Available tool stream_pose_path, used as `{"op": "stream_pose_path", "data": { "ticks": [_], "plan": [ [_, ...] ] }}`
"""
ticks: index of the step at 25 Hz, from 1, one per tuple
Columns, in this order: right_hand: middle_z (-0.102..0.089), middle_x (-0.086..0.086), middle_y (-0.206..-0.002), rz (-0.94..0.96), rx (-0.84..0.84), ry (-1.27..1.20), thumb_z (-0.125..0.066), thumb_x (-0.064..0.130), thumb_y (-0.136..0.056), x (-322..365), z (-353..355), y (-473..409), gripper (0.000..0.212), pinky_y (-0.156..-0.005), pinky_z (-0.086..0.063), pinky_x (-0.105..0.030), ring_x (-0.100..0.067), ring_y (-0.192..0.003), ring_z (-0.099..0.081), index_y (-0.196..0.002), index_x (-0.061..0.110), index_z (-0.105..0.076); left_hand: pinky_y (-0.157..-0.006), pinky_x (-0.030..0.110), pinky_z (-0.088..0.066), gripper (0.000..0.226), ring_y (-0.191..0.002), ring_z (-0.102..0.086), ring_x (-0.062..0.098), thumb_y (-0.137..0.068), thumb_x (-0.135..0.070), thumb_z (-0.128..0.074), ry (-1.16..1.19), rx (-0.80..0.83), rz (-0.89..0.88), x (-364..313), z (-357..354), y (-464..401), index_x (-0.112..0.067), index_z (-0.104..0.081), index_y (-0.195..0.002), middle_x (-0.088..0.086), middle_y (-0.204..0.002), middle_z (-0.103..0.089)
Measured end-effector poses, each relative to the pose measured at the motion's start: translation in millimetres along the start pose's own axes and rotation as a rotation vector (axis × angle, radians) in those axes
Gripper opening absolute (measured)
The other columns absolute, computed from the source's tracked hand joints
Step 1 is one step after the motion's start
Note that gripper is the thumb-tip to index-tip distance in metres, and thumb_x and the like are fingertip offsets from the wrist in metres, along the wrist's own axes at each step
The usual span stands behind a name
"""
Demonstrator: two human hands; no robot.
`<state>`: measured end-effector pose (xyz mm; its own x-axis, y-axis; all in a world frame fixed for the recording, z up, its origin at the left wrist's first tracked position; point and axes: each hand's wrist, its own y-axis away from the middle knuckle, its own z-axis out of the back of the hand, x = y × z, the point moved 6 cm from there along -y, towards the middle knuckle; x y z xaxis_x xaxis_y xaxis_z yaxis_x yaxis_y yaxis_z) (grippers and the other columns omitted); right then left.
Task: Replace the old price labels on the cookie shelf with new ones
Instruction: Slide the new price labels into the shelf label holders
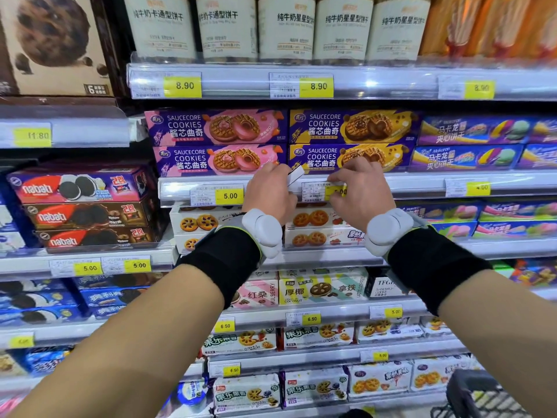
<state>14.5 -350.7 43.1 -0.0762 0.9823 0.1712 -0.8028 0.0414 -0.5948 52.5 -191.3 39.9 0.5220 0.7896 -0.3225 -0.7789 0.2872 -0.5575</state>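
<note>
Supermarket biscuit aisle for sure: stacked shelves of cookie boxes [215,127], yellow price labels [182,86] along every shelf edge [391,82].

Supermarket aisle, tiered shelving [391,179] fills the view, clear plastic rail strips along each edge catching glare from overhead lighting. Top tier: row of pale cylindrical tins [283,28]. Below, purple cookie boxes [217,128] stacked two high. Left bay [60,137] set slightly lower, holding red and brown boxes [81,185]. Dark wire basket [482,396] at bottom right corner, partly cut off
</note>
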Motion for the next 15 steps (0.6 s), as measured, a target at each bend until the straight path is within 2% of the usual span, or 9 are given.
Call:
{"op": "stream_pose_path", "data": {
  "ticks": [3,6,10,13,15],
  "plan": [
    [-0.05,-0.009,-0.128,-0.016,0.02,-0.002,-0.06,0.02,-0.082,1,-4,5,0.038,-0.102,-0.036,-0.042,-0.034,-0.115,-0.041,-0.12,0.017,-0.064,-0.077,0.043,-0.044,0.017,-0.092,-0.051,0.035,-0.08,-0.007,-0.056,0.06,-0.016,0.021,3,1,4,-0.003,-0.06,-0.096,0.015,-0.102,-0.052],
    [-0.048,-0.01,-0.131,-0.017,0.031,-0.019,-0.06,0.02,-0.081,2,-7,9,0.039,-0.103,-0.035,-0.043,-0.036,-0.119,-0.041,-0.12,0.016,-0.063,-0.081,0.037,-0.045,0.024,-0.088,-0.052,0.029,-0.082,-0.007,-0.055,0.174,-0.066,0.081,12,10,13,-0.007,-0.064,-0.104,0.013,-0.108,-0.053],
    [-0.048,-0.012,-0.13,-0.042,0.025,-0.061,-0.06,0.017,-0.08,10,-8,16,0.037,-0.102,-0.038,-0.043,-0.036,-0.12,-0.042,-0.117,0.012,-0.062,-0.069,0.034,-0.049,0.016,-0.074,-0.061,0.027,-0.082,-0.019,-0.056,0.378,-0.037,0.28,28,13,30,-0.012,-0.068,-0.089,0.008,-0.081,-0.068],
    [-0.049,-0.013,-0.126,-0.037,0.026,-0.117,-0.059,0.014,-0.08,23,-13,21,0.034,-0.099,-0.042,-0.044,-0.035,-0.117,-0.044,-0.113,0.01,-0.063,-0.058,0.037,-0.047,0.026,-0.062,-0.052,0.026,-0.082,-0.028,-0.055,0.528,0.005,0.419,44,7,42,-0.004,-0.063,-0.076,0.006,-0.063,-0.056],
    [-0.05,-0.012,-0.123,-0.034,0.049,-0.146,-0.06,0.015,-0.08,32,-17,24,0.033,-0.098,-0.042,-0.043,-0.034,-0.116,-0.044,-0.113,0.012,-0.063,-0.062,0.047,-0.053,0.036,-0.06,-0.051,0.023,-0.077,-0.033,-0.053,0.648,0.026,0.448,51,4,49,0.001,-0.062,-0.081,0.008,-0.064,-0.052]
  ]
}}
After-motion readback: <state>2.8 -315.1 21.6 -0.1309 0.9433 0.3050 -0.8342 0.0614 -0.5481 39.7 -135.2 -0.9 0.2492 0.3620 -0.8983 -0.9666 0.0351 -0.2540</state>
